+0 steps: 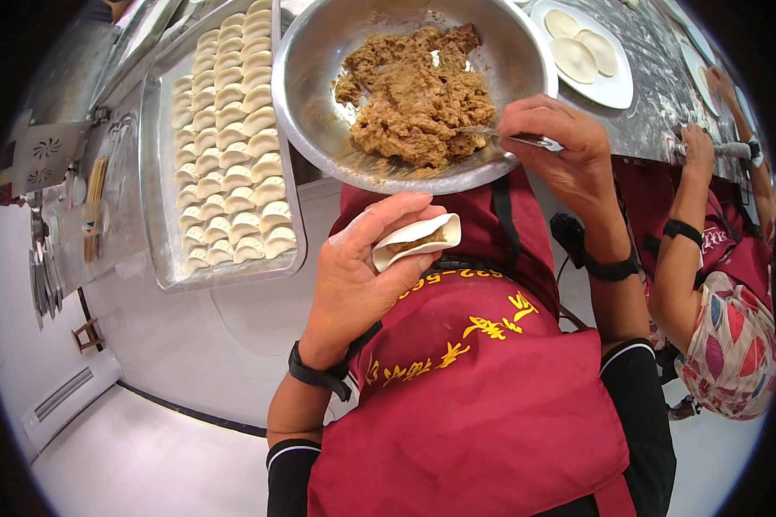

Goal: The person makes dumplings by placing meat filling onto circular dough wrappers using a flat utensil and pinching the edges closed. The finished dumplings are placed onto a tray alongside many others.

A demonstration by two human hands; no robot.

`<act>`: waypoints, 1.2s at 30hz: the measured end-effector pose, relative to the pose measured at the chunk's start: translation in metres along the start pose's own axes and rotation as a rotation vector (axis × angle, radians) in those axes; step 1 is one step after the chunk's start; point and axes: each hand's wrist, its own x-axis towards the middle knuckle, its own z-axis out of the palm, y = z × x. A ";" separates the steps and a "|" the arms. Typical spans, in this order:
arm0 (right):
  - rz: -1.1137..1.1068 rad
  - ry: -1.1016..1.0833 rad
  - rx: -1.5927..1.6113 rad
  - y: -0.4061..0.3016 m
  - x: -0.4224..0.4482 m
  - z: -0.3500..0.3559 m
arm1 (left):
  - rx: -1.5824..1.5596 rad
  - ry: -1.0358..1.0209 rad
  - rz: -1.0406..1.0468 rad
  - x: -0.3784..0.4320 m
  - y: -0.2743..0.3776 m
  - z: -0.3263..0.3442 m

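Observation:
My left hand (368,265) cups a dumpling wrapper (417,240) folded part-way around brown filling, its upper edges apart. My right hand (559,145) pinches a flat metal utensil (527,137), whose far end touches the ground filling (420,97) at the lower right of the heap. That filling lies in a large stainless steel bowl (304,84) just beyond my hands. To the left, rows of pleated dumplings (236,155) lie on a metal tray (301,220). Several round wrappers (572,58) rest on a white plate (621,90) at the upper right.
Right of me, a co-worker's hand (697,152) is at a rolling pin (727,150) by the floury worktop's (659,84) edge; another person's arm reaches in behind. A further white plate (695,71) stands there. Utensils (44,278) hang at the far left.

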 end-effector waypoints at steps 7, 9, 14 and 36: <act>-0.130 0.033 -0.149 -0.010 0.006 -0.008 | -0.061 0.027 0.005 0.000 -0.007 -0.002; -0.032 0.142 0.013 -0.014 0.001 -0.011 | -0.068 0.041 -0.014 -0.001 -0.009 -0.004; 0.023 0.265 0.313 -0.009 -0.008 -0.010 | -0.083 0.070 -0.011 0.001 -0.015 -0.005; 0.013 0.017 0.842 -0.021 -0.014 -0.008 | -0.210 -0.103 -0.144 0.002 -0.004 -0.006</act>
